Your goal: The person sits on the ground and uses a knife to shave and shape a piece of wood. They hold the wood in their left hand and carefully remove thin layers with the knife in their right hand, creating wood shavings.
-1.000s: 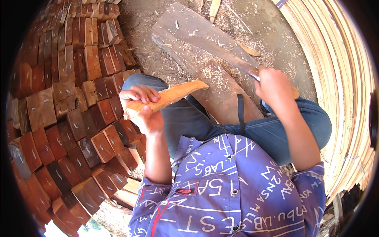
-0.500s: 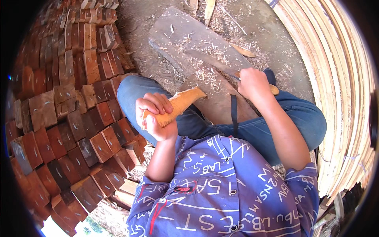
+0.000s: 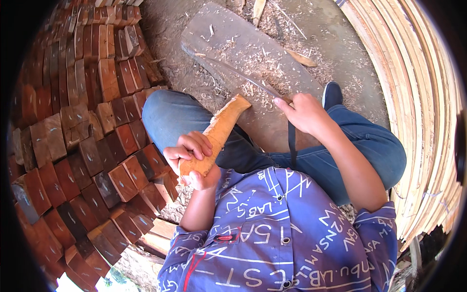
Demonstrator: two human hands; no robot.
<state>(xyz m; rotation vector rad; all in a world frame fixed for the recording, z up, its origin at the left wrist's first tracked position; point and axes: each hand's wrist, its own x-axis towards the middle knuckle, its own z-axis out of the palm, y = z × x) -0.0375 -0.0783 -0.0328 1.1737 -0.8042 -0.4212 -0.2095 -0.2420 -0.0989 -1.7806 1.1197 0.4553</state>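
Observation:
My left hand [image 3: 193, 156] is closed round the thick end of a carved piece of light wood [image 3: 220, 127]. Its far end widens and points away from me, over the wooden board [image 3: 204, 31] on the ground. Rough, fuzzy fibres run along the upper left side of the wood. In my right hand [image 3: 307, 114] is the handle of a long knife [image 3: 245, 78], mostly hidden by the fingers. The thin blade reaches left across the board, beyond the wood and apart from it.
Stacked reddish-brown wooden blocks [image 3: 92, 155] rise at the left. Long pale wooden strips [image 3: 408, 97] are piled along the right. Shavings [image 3: 265, 68] litter the board and ground. My crossed legs frame the near end of the board, with a dark shoe [image 3: 332, 95] at the right.
My right hand has turned and come slightly nearer, and the blade has swung left, now showing its narrow edge. The carved wood has tilted more upright in my left hand.

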